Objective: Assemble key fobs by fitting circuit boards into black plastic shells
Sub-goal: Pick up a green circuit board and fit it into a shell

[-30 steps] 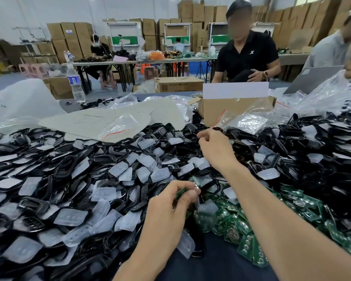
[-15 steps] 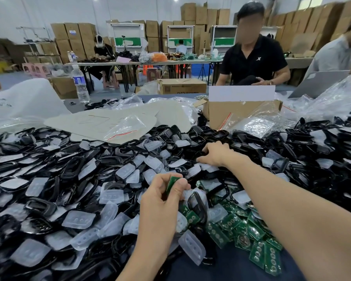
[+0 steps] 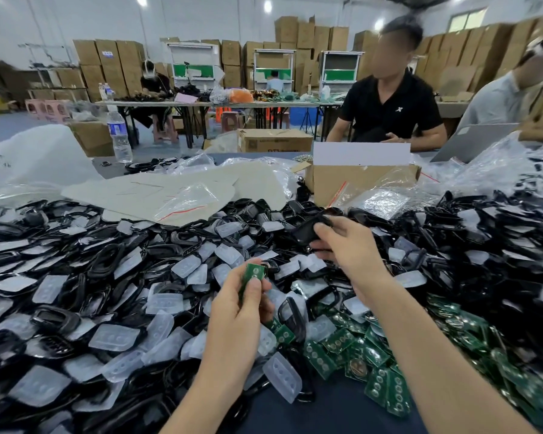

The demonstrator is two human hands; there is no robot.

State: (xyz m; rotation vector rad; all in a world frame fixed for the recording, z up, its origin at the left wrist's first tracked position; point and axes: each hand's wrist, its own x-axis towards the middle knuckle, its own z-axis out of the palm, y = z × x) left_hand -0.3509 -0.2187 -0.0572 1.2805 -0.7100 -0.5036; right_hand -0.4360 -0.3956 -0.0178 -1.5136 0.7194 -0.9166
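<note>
A green circuit board [image 3: 254, 274] carries pale round contacts; the shell [image 3: 309, 228] is glossy black, button pads [image 3: 118, 338] frosted white, the cardboard box [image 3: 342, 183] brown, the surface [image 3: 336, 411] dark navy.

You hold: circuit board [image 3: 254, 275], 1; black shell [image 3: 305, 230], 1. Your table [image 3: 336, 411]: water bottle [image 3: 119, 136], 1; open carton [image 3: 358, 183], 1; heaped parts [image 3: 76, 277], beyond counting.

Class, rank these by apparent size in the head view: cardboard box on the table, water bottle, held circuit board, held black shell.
1. cardboard box
2. water bottle
3. black shell and circuit board: they look alike, and both sit nearer the camera, so unranked.
</note>
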